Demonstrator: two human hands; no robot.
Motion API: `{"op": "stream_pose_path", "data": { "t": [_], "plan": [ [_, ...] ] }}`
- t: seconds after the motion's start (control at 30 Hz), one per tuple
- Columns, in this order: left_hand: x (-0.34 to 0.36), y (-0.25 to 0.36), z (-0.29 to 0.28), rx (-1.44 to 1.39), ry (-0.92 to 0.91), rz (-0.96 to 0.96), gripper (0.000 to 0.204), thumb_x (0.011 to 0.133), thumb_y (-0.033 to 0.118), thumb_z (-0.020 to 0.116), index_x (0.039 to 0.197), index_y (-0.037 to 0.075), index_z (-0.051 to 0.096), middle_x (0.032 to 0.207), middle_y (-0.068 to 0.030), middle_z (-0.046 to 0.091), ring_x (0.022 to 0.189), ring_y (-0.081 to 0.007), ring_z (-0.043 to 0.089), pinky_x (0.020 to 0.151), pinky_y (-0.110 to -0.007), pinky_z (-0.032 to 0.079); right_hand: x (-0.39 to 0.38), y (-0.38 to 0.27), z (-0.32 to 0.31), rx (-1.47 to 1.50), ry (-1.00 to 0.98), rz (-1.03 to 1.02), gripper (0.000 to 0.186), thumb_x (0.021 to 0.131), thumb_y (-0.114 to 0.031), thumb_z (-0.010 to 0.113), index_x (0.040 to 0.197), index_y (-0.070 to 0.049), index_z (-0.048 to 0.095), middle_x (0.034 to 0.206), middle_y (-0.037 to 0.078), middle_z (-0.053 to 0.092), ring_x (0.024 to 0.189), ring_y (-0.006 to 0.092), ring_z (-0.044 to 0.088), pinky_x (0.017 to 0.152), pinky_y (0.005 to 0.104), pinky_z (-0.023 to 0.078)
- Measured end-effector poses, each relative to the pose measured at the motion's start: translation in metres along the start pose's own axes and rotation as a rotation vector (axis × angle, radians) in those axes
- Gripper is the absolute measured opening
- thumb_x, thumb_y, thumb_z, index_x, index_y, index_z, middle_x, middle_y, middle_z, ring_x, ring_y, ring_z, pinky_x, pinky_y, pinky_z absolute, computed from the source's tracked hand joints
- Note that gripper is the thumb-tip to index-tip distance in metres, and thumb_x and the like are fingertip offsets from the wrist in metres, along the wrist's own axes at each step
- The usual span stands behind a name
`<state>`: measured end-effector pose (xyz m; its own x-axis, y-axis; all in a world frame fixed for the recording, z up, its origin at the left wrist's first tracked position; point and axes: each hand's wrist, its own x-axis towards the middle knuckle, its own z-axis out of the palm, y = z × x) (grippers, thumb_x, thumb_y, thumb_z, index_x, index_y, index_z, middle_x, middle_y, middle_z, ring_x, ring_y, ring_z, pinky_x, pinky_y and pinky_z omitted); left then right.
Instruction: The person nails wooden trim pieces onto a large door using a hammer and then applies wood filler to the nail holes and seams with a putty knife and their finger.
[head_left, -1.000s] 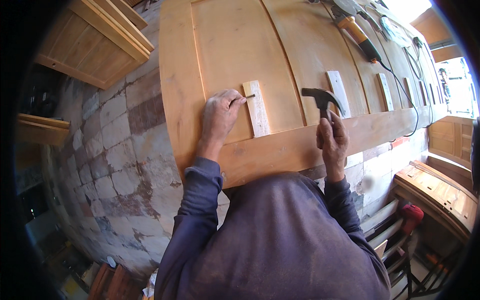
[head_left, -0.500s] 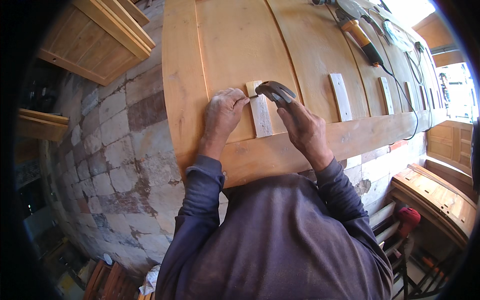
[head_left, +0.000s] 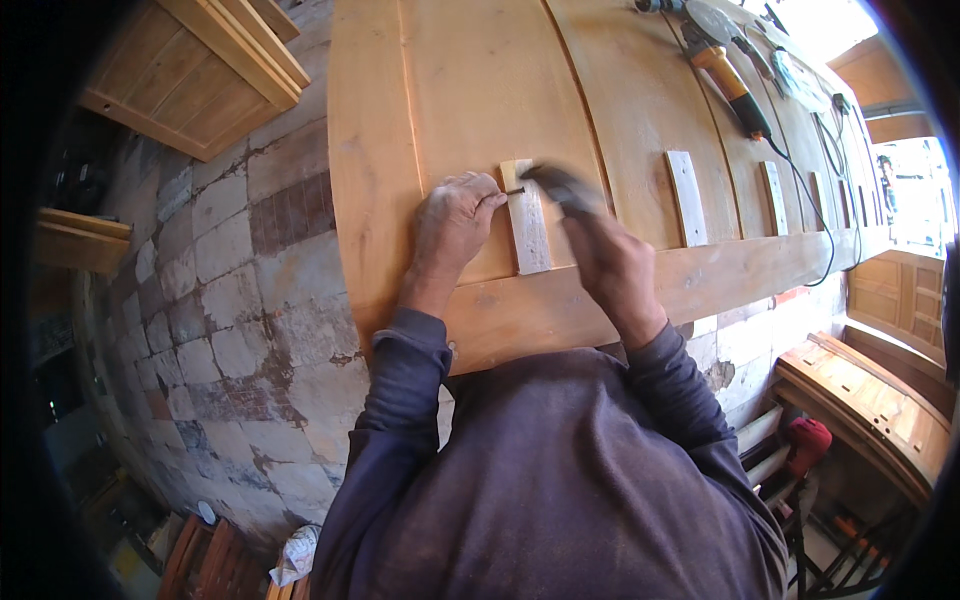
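My left hand [head_left: 450, 222] pinches a thin dark nail [head_left: 516, 191] between thumb and fingertips. The nail lies across the upper part of a pale wooden strip [head_left: 530, 240], its head end pointing toward the hammer. My right hand [head_left: 615, 268] is wrapped round a hammer [head_left: 566, 190], whose dark head is smeared by motion just right of the nail; a small gap shows between them. The strip rests on a large varnished wooden panel [head_left: 475, 110], near its close edge. Most of the hammer's handle is hidden in my fist.
More pale strips, one of them [head_left: 686, 200] nearby, lie along the panel to the right. An angle grinder [head_left: 728, 85] with a trailing cord [head_left: 812, 190] sits at the far right of the panel. Wooden doors [head_left: 190, 85] stand at the left, above a worn tiled floor [head_left: 220, 300].
The hammer has shifted slightly right and now blurs with motion. My left hand keeps its pinch on the nail, more of which shows.
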<state>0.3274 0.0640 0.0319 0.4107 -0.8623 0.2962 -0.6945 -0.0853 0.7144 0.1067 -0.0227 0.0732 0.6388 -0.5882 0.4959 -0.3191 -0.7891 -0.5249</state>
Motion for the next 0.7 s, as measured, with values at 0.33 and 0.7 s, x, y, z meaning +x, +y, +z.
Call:
{"op": "stream_pose_path", "data": {
  "t": [0.33, 0.7],
  "plan": [
    [-0.003, -0.006, -0.004, -0.048, 0.065, -0.016, 0.012, 0.094, 0.013, 0.078, 0.091, 0.003, 0.071, 0.087, -0.0142, 0.073, 0.08, -0.0319, 0.071, 0.072, -0.042, 0.055, 0.008, -0.011, -0.016, 0.123, 0.147, 0.211, 0.027, 0.102, -0.016, 0.075, 0.124, 0.0, 0.072, 0.094, 0.019, 0.075, 0.078, 0.0311, 0.074, 0.071, 0.038, 0.057],
    [-0.004, -0.004, -0.001, 0.021, 0.052, 0.003, 0.014, 0.095, 0.017, 0.079, 0.092, 0.005, 0.072, 0.086, -0.0129, 0.073, 0.082, -0.0318, 0.071, 0.073, -0.043, 0.055, 0.003, -0.009, -0.009, 0.165, -0.003, 0.342, 0.027, 0.102, -0.021, 0.076, 0.122, -0.003, 0.075, 0.087, 0.02, 0.074, 0.072, 0.0319, 0.074, 0.066, 0.0383, 0.056]
  ]
}}
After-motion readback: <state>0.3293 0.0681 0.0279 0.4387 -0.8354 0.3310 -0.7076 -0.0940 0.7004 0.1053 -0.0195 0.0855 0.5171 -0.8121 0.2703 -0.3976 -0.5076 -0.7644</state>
